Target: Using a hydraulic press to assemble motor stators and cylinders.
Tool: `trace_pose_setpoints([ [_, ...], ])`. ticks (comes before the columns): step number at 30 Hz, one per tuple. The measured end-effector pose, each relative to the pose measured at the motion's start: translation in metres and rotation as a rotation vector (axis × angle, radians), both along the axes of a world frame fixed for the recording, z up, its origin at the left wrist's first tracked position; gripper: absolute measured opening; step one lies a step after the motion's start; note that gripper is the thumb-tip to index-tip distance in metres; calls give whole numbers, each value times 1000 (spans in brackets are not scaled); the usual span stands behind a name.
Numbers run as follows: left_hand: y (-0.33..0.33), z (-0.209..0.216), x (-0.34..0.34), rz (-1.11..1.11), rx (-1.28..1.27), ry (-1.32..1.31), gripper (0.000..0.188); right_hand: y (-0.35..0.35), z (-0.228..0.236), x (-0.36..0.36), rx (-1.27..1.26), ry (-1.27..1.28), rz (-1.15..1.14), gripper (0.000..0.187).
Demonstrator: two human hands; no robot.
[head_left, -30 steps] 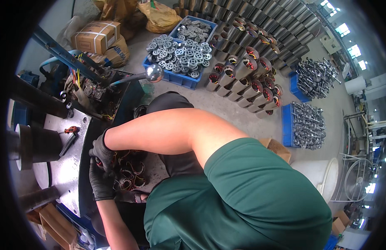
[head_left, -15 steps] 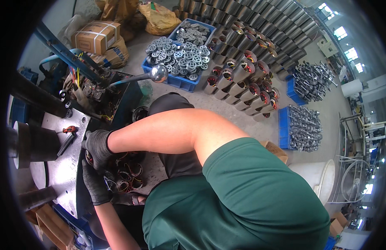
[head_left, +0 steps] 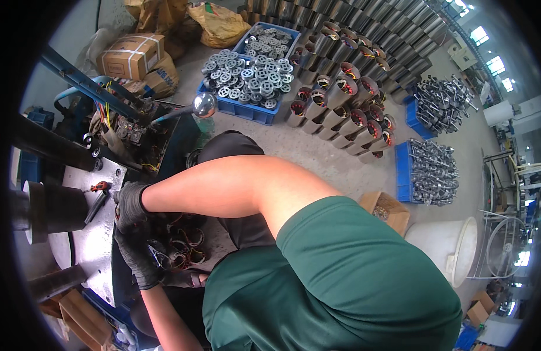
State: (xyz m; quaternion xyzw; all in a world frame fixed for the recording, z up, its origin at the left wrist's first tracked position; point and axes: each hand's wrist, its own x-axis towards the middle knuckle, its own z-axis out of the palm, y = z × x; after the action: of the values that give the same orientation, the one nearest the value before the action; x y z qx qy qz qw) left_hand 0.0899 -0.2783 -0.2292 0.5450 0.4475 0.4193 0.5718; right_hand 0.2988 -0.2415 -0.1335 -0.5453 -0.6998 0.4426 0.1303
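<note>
Both my hands wear dark grey gloves and meet at the edge of a shiny metal press plate (head_left: 98,257). My right hand (head_left: 132,206) reaches across from the right, its fingers curled down by the plate's edge. Just below it, my left hand (head_left: 135,254) is closed too, the two gloves touching. Whatever they grip is almost wholly hidden; only a small reddish bit shows between the gloves and the plate. A red-and-black screwdriver (head_left: 101,186) and a dark bar (head_left: 95,208) lie on the plate. Several wound copper rings with wires (head_left: 187,245) sit beneath my forearm.
A thick press cylinder (head_left: 57,212) stands over the plate, and a lever with a ball knob (head_left: 204,105) juts out beyond. Blue crates hold metal discs (head_left: 247,82) and shafts (head_left: 434,172). Stacked metal tubes (head_left: 340,117) fill the back. At right are an open carton (head_left: 393,213) and white bucket (head_left: 443,245).
My hands have drawn closer together, the left one a little higher against the right. The reddish part between them is more covered. The whole view has shifted slightly.
</note>
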Motion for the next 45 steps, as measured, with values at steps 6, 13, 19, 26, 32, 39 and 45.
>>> trace_pose_setpoints([
  [6, 3, -17, -22, 35, 180, 263, 43, 9, -3, -4, -86, -11, -11, 79],
  [13, -17, 8, -10, 77, -90, -89, 49, 9, -5, -7, -47, 14, -12, 78],
  [19, -22, 5, 0, 63, 26, -30, 55, 13, -12, -9, -15, 7, 78, 75],
  [26, -19, -9, -4, 176, 176, 163, 51, -12, 4, -14, -147, 131, -126, 90],
  [32, -47, 37, 14, 251, 308, 257, 50, -19, -8, -21, -220, 219, -129, 98],
  [39, -54, 57, -1, 334, 574, 379, 71, -20, 15, -5, -131, 241, 127, 106],
  [45, -52, 61, -30, 306, 714, 425, 71, -33, 42, 7, -267, 328, 228, 79],
])
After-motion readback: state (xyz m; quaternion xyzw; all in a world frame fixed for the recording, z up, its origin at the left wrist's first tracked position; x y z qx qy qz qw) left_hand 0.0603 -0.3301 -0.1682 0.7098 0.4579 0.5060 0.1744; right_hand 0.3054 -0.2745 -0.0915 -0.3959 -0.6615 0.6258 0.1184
